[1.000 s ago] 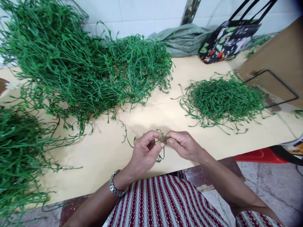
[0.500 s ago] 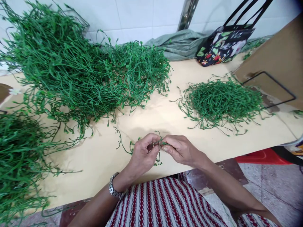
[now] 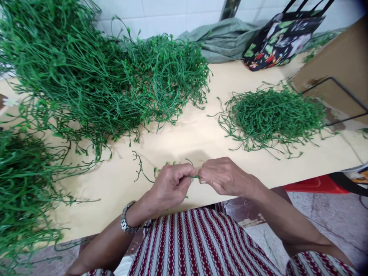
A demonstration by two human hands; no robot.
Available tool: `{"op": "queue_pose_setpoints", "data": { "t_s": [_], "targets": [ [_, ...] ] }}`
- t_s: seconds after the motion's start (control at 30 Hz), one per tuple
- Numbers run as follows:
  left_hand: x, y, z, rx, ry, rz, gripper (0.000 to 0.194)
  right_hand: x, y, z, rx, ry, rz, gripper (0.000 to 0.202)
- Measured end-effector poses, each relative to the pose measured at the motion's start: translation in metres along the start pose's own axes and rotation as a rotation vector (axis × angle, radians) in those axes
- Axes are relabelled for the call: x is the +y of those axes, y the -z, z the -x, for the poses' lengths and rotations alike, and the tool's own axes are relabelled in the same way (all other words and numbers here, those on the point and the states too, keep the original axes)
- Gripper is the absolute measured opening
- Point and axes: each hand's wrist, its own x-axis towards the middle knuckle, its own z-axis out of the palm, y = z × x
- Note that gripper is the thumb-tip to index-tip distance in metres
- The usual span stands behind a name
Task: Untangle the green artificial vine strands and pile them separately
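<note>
My left hand (image 3: 171, 184) and my right hand (image 3: 222, 176) meet fingertip to fingertip over the near edge of the pale yellow table (image 3: 189, 138). Both pinch a thin green plastic stem (image 3: 196, 176), of which only a short bit shows between them. More of the stem's sprigs (image 3: 140, 168) trail out to the left of my left hand onto the table. A metal watch (image 3: 125, 223) is on my left wrist.
Big heaps of green plastic stems (image 3: 86, 76) fill the table's left and back; another heap (image 3: 23, 191) lies at near left. A smaller pile (image 3: 273, 115) sits right of centre. A floral bag (image 3: 281, 38), grey cloth (image 3: 221, 40) and cardboard box (image 3: 339, 65) stand behind.
My hands have closed together and turned knuckles up, so the stem is mostly hidden. The trailing sprigs have shifted slightly left.
</note>
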Motion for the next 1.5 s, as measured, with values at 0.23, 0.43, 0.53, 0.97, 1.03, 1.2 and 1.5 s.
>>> {"op": "queue_pose_setpoints", "data": {
  "t_s": [0.23, 0.43, 0.53, 0.97, 1.03, 1.2, 1.5],
  "targets": [
    [0.01, 0.015, 0.007, -0.063, -0.055, 0.03, 0.018, 0.003, 0.019, 0.005, -0.001, 0.052, -0.132, 0.029],
    [0.009, 0.03, 0.007, 0.027, 0.044, 0.078, 0.013, 0.019, 0.044, 0.009, 0.115, -0.065, -0.064, 0.018],
    [0.006, 0.024, 0.0, -0.017, 0.09, 0.114, 0.01, 0.014, 0.033, -0.001, 0.12, -0.078, -0.104, 0.017],
    [-0.007, 0.008, -0.002, 0.014, 0.158, 0.348, 0.004, 0.0, -0.02, -0.007, 0.141, -0.285, -0.45, 0.017],
    [-0.008, 0.008, -0.003, 0.014, 0.156, 0.29, 0.01, -0.001, -0.02, -0.006, 0.152, -0.318, -0.509, 0.017],
    [-0.009, 0.01, -0.005, -0.021, 0.139, 0.086, 0.02, -0.001, -0.011, -0.007, 0.229, -0.338, -0.68, 0.018],
    [-0.008, 0.012, -0.01, -0.008, 0.166, 0.032, 0.015, 0.014, 0.005, 0.0, 0.235, -0.526, -1.312, 0.023]
  ]
}}
